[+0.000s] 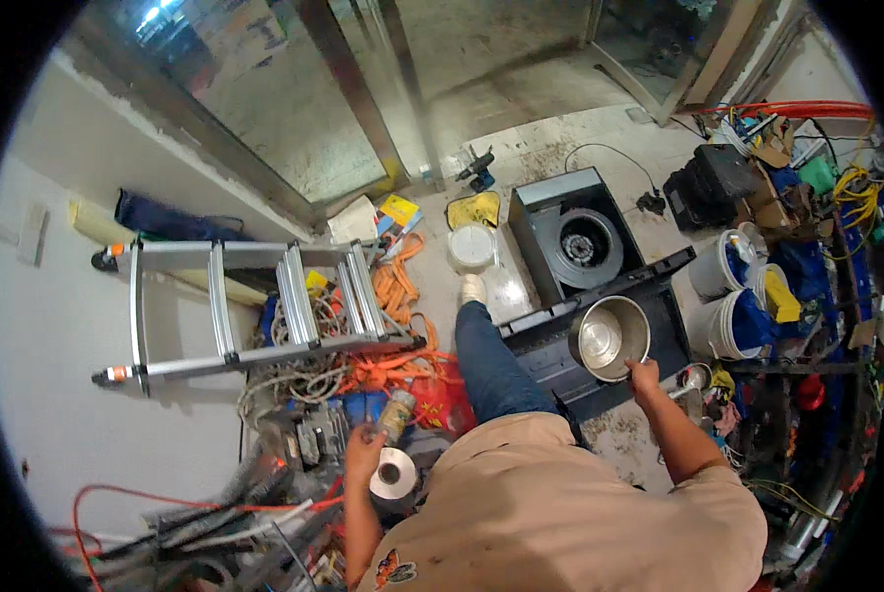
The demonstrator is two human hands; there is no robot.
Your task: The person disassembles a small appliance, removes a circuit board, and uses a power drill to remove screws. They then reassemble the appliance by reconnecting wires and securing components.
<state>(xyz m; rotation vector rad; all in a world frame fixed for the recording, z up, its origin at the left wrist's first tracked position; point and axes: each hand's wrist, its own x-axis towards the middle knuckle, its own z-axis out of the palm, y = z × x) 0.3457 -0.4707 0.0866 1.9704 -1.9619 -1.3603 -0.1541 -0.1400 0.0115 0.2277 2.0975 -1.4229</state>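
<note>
My right hand (642, 379) grips the rim of a round steel pot (600, 337) above a black open tray or lid (526, 360). Beyond it stands an open metal box (533, 200) with a round drum-like part (570, 266) inside. My left hand (365, 449) is at the lower end of a labelled cylindrical can (396, 412); whether it grips the can is unclear. A white roll (392, 474) lies beside that hand. A white round container (471, 247) and a yellow pad (471, 207) are left of the box.
An aluminium ladder (225, 301) lies at left over orange straps (397, 281), cords and tools. Buckets (718, 331), black cases (708, 183) and cluttered materials line the right. A drill (479, 173) sits near the glass doors (264, 99) at the back.
</note>
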